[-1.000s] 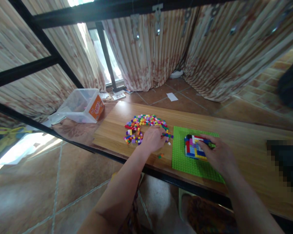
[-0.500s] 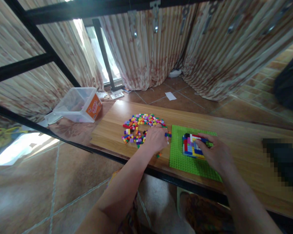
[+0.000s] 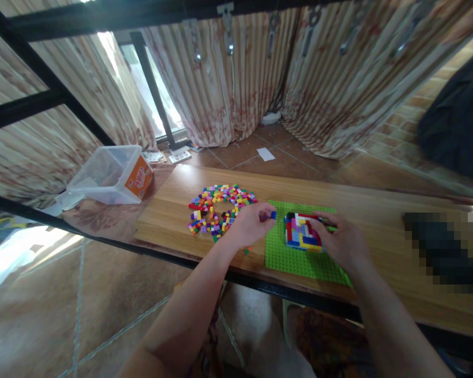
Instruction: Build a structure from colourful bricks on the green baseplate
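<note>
Pinching a blue brick point(image 3: 273, 215), the left hand point(image 3: 253, 224) was near the brick build point(image 3: 301, 232) on the green baseplate point(image 3: 289, 260); the right hand point(image 3: 346, 242) gripped its right end, hiding which axis was longer. Inside the clear bin point(image 3: 110, 195), contents were not distinguishable.

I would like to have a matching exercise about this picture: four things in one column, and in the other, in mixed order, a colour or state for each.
1. left hand
2. right hand
3. board
4. bin

A. bright green
B. has an orange label
C. holds a blue brick
D. holds the multicoloured build

Pairs: 1-C, 2-D, 3-A, 4-B
</note>
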The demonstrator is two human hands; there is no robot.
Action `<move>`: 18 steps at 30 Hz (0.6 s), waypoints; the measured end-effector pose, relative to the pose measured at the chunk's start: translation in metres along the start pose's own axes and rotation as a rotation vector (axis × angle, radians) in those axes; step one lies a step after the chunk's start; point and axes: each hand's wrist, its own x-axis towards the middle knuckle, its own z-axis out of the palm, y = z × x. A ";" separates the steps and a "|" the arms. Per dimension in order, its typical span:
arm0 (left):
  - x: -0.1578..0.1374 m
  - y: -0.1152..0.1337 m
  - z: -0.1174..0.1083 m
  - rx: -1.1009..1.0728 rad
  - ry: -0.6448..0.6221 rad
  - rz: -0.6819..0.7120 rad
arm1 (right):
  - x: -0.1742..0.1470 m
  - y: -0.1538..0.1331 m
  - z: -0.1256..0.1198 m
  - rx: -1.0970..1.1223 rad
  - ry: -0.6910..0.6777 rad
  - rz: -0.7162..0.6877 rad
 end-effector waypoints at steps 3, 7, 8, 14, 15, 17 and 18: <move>0.002 0.001 0.023 -0.181 -0.045 -0.028 | -0.001 0.000 0.000 0.014 -0.004 0.018; 0.004 0.004 0.041 -0.287 -0.039 -0.075 | -0.002 0.000 0.000 0.029 -0.013 0.010; 0.004 0.005 0.042 -0.285 -0.035 -0.078 | -0.002 -0.001 0.000 0.028 -0.017 0.010; 0.002 0.014 0.037 -0.046 -0.002 -0.066 | -0.001 -0.001 -0.001 0.023 -0.034 0.019; 0.002 0.015 0.037 -0.010 0.002 -0.064 | -0.001 -0.001 -0.001 0.024 -0.037 0.020; 0.001 0.017 0.037 0.046 0.011 -0.056 | -0.001 0.000 0.000 0.021 -0.042 0.023; 0.000 0.017 0.037 0.073 0.016 -0.050 | -0.001 0.000 0.000 0.021 -0.043 0.027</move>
